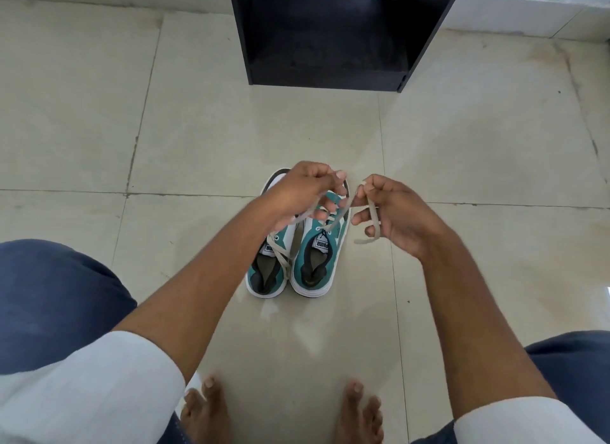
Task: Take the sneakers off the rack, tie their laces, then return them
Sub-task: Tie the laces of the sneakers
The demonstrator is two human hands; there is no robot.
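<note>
Sneakers are light; their flat laces look limp. Your left hand and right hand each pinch a lace end; grip near the knot.

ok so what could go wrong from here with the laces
1. Both hands, left hand and right hand, hold the right sneaker's lace taut in the air; a hard pull might tip or drag that sneaker.
2. The left sneaker's loose lace lies right beside it and could get caught in the knot.
</note>
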